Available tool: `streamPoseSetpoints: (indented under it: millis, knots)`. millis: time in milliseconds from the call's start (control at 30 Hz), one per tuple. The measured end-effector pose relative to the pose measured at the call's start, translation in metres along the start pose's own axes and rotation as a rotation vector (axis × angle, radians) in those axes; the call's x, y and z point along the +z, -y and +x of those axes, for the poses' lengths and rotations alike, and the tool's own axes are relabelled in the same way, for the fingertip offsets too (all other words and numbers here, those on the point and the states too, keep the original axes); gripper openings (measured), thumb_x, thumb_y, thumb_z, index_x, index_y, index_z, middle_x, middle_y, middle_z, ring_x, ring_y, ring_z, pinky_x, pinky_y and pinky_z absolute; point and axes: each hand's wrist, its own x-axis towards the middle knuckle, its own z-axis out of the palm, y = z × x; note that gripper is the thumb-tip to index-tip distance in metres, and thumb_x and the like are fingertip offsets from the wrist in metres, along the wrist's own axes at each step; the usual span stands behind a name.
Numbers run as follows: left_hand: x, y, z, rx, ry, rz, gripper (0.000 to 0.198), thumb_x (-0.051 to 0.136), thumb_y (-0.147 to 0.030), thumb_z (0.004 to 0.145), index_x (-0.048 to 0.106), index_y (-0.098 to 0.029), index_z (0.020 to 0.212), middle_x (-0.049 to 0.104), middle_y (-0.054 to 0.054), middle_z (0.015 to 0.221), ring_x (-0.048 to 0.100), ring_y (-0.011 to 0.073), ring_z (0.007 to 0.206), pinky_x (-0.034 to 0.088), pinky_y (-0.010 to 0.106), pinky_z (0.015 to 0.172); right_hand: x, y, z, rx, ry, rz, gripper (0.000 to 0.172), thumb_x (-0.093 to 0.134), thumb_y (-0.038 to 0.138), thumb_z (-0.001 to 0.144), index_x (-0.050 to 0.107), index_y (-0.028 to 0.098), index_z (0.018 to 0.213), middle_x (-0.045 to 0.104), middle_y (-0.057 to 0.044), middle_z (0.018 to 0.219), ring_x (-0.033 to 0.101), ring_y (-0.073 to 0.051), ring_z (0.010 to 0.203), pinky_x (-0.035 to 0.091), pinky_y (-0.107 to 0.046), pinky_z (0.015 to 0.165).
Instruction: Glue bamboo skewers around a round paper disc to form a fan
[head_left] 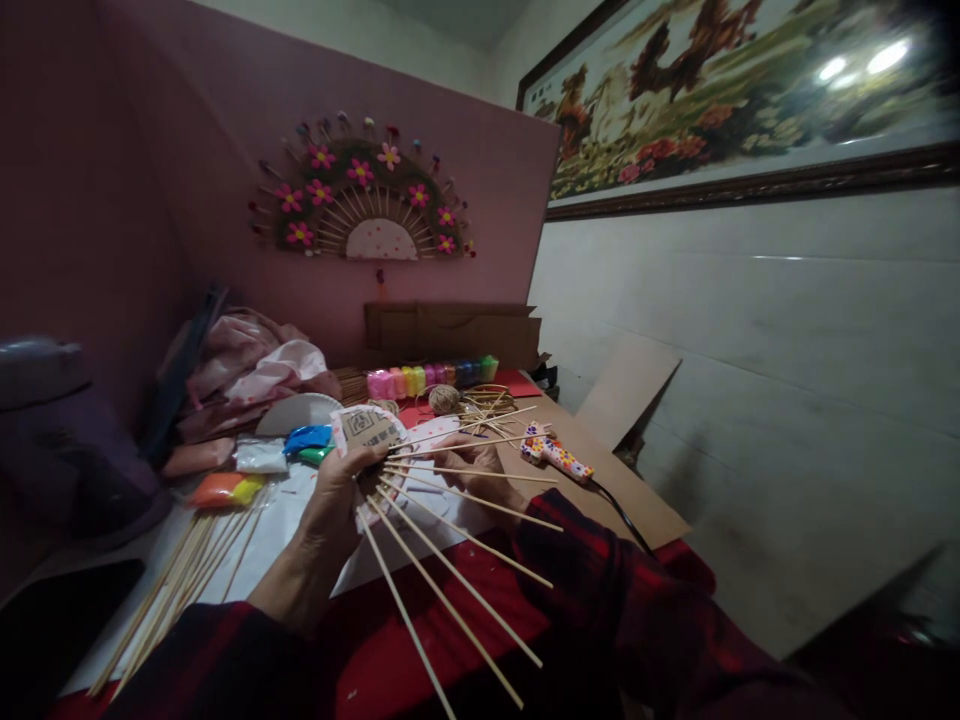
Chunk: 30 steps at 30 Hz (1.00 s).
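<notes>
My left hand [334, 510] is closed on a half-round cardboard piece [375, 428] with a pale, red-spotted border, thumb on its face. Several thin wooden sticks [450, 530] fan out from this piece toward the right and toward me. Behind the upper sticks, my right hand [480, 468] has its fingers curled together close to the cardboard. Whatever lies between those fingertips is hidden. A white sheet [292, 525] lies under the hands, and a flower-patterned glue gun [555, 455] rests to the right with its black cord trailing.
Loose sticks [180, 590] and bags of coloured clay [225, 490] lie at left. Farther back are a row of colourful packs [431, 377], a twine ball [444, 399] and crumpled pink cloth [259, 365]. A flowered fan [382, 238] hangs on the pink board; cardboard [615, 500] covers the right side.
</notes>
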Motion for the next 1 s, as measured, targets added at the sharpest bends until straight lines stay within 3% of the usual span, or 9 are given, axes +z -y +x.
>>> streamPoseSetpoints:
  millis: [367,533,700,867,1000]
  knots:
    - [0.005,-0.003,-0.005,0.032,-0.013,0.0,0.025,0.059,0.0,0.061,0.063,-0.011,0.084,0.065,0.004,0.062,0.06,0.0127,0.048,0.052,0.019,0.041,0.001,0.004,0.002,-0.005,0.033,-0.057,0.028,0.075,0.042,0.064,0.069,0.015,0.063,0.054,0.003,0.052,0.041,-0.005,0.042,0.029,-0.019,0.04]
    - [0.004,-0.002,0.001,0.108,-0.032,0.005,0.026,0.062,0.0,0.058,0.063,-0.011,0.083,0.065,0.002,0.063,0.059,0.0128,0.047,0.052,0.021,0.04,0.001,0.008,-0.001,0.068,-0.001,-0.084,0.028,0.073,0.041,0.065,0.068,0.013,0.065,0.054,0.001,0.055,0.041,-0.006,0.047,0.031,-0.02,0.045]
    - [0.0,-0.005,0.008,0.197,-0.084,-0.054,0.026,0.066,-0.003,0.057,0.063,-0.011,0.082,0.067,0.003,0.072,0.063,0.013,0.057,0.053,0.019,0.048,0.002,0.015,-0.004,0.044,0.023,-0.114,0.026,0.07,0.042,0.069,0.068,0.016,0.064,0.053,0.001,0.057,0.041,-0.007,0.047,0.029,-0.022,0.045]
    - [-0.001,-0.009,0.009,0.226,-0.088,-0.095,0.026,0.067,-0.004,0.056,0.062,-0.011,0.081,0.068,0.002,0.072,0.064,0.0127,0.06,0.053,0.018,0.053,-0.001,0.013,-0.001,0.075,-0.046,0.022,0.024,0.07,0.04,0.069,0.066,0.016,0.067,0.048,0.003,0.052,0.036,-0.006,0.043,0.023,-0.022,0.041]
    - [-0.001,-0.007,0.009,0.172,-0.095,-0.075,0.028,0.063,-0.001,0.058,0.064,-0.011,0.084,0.068,0.002,0.071,0.064,0.0132,0.057,0.054,0.02,0.051,-0.006,0.005,0.006,0.075,-0.149,0.177,0.028,0.07,0.041,0.069,0.066,0.015,0.077,0.05,0.004,0.053,0.035,-0.004,0.041,0.019,-0.02,0.039]
